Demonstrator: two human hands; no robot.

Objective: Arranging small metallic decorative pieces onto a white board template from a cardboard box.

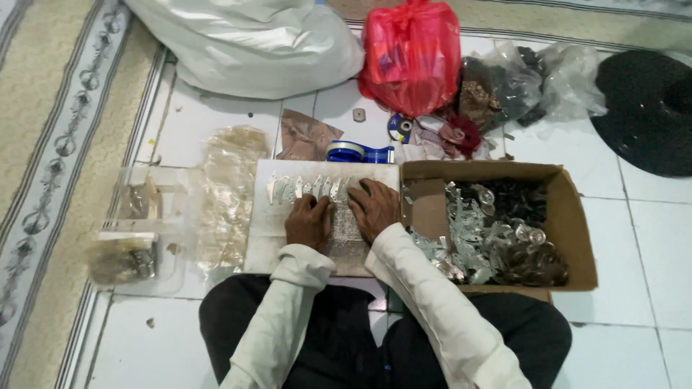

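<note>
A flat pale board (268, 230) lies on the tiled floor in front of my crossed legs. Along its far edge stands a row of several small silvery metal pieces (306, 187). My left hand (308, 220) rests palm down on the board just below that row, fingers curled at the pieces. Beside it, my right hand (373, 207) also presses on the board, fingertips at the row's right end. Whether either hand pinches a piece is hidden by the fingers. An open cardboard box (577, 230) of mixed shiny and dark metal parts sits right of the board.
Clear plastic bags (227, 194) and a clear tray (133, 238) lie left of the board. A blue tape dispenser (358, 152), a red bag (411, 57), a large white sack (252, 43) and a black round object (649, 108) sit beyond. A patterned mat (50, 144) borders the left.
</note>
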